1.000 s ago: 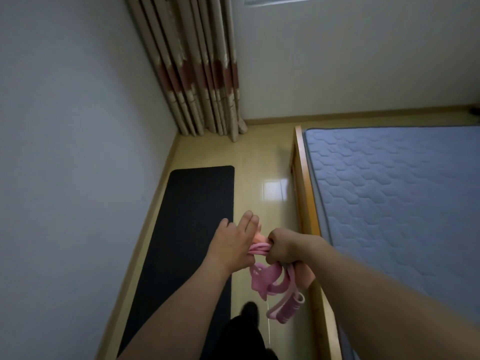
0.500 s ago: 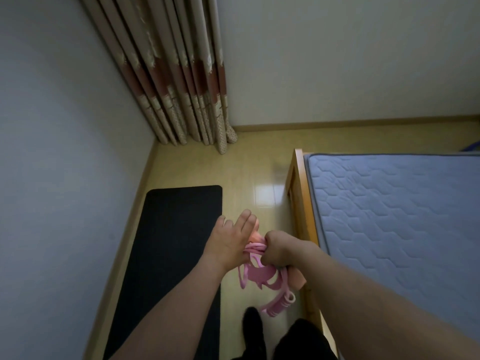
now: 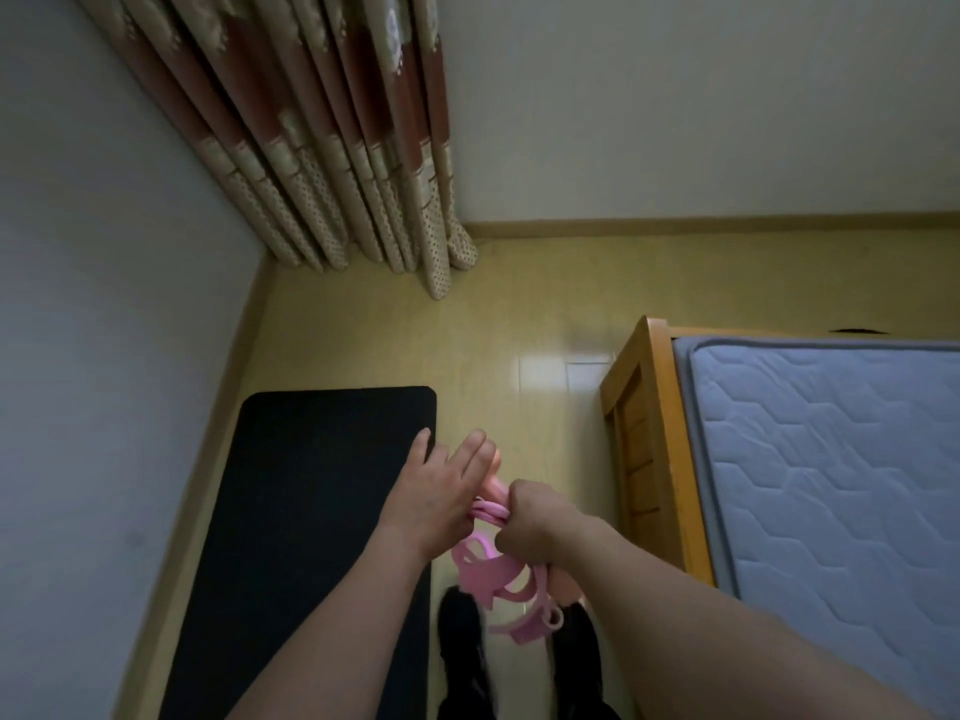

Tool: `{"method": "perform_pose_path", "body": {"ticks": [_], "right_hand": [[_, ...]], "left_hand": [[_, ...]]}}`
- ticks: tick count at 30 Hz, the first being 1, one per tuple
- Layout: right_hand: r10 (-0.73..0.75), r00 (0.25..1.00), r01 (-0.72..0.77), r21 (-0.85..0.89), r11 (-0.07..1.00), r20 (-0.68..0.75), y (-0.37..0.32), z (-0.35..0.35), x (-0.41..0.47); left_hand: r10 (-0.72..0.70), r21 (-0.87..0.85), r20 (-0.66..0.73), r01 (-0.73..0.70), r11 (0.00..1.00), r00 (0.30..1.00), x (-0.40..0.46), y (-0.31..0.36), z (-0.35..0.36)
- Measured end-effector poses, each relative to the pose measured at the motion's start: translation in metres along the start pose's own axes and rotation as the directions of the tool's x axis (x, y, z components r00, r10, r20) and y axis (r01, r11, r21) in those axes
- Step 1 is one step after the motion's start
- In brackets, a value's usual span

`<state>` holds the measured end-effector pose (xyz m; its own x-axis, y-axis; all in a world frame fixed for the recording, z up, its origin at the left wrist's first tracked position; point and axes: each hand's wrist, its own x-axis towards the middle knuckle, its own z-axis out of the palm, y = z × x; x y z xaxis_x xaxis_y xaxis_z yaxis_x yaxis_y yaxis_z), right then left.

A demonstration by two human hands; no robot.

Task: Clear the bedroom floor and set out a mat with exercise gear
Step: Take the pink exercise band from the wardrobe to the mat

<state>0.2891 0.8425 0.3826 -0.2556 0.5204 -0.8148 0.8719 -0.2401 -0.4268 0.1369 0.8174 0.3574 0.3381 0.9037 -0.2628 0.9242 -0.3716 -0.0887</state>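
A black exercise mat (image 3: 311,511) lies flat on the yellow floor along the left wall. Both my hands meet above the floor just right of the mat's edge. My right hand (image 3: 540,527) is a fist closed on a bundle of pink resistance bands (image 3: 498,579), whose loops and handles dangle below it. My left hand (image 3: 441,496) touches the top of the same bundle with its fingers stretched forward; its grip underneath is hidden.
A wooden bed frame (image 3: 644,433) with a bare grey-blue mattress (image 3: 831,485) fills the right side. Patterned curtains (image 3: 332,148) hang in the far left corner. My dark-trousered legs (image 3: 467,657) stand on the floor strip between mat and bed.
The view has tilted and shifted back, so the mat's far end and the bed's corner sit nearer me. My hands stay together on the pink bands, with the bundle hanging much as before.
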Motion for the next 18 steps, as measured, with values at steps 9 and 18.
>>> {"method": "perform_pose_path", "body": {"ticks": [9, 18], "right_hand": [[-0.022, 0.998, 0.033, 0.179, 0.983, -0.067, 0.028, 0.056, 0.300], [-0.021, 0.995, 0.054, 0.341, 0.938, -0.099, 0.100, 0.096, 0.509]], "left_hand": [[0.135, 0.137, -0.021, -0.131, 0.982, 0.991, 0.162, -0.097, 0.250], [0.215, 0.198, 0.060, -0.223, 0.955, 0.975, 0.285, -0.110, 0.426]]}}
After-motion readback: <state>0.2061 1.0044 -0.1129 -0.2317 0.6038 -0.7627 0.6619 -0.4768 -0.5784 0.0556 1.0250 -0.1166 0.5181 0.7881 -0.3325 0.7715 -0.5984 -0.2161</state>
